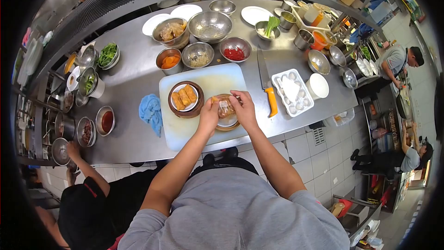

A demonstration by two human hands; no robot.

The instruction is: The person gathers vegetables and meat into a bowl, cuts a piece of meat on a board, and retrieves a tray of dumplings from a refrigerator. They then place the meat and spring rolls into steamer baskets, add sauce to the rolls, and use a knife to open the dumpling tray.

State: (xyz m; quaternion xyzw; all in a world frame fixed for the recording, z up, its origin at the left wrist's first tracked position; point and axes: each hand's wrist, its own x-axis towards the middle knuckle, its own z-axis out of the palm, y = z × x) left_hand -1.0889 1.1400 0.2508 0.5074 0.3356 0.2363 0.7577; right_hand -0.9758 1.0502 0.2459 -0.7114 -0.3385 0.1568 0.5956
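Between my left hand (209, 116) and my right hand (243, 109) is a clear plastic packet of brown food (225, 108); the fingers of both hands are closed on its sides. It is held over a round wooden steamer basket (230, 129) with a white plate (226, 121) in it, partly hidden by the packet and my hands. To the left stands a second steamer basket (190, 113), where golden-brown rolls (184, 96) lie on a white plate. Both baskets rest on a pale cutting board (175, 135).
An orange-handled knife (270, 99) lies right of the board, beside a white egg tray (292, 93). A blue cloth (151, 112) is on the left. Metal bowls of red peppers (234, 54) and other ingredients line the back. A co-worker's hand (73, 150) reaches toward bowls at the left.
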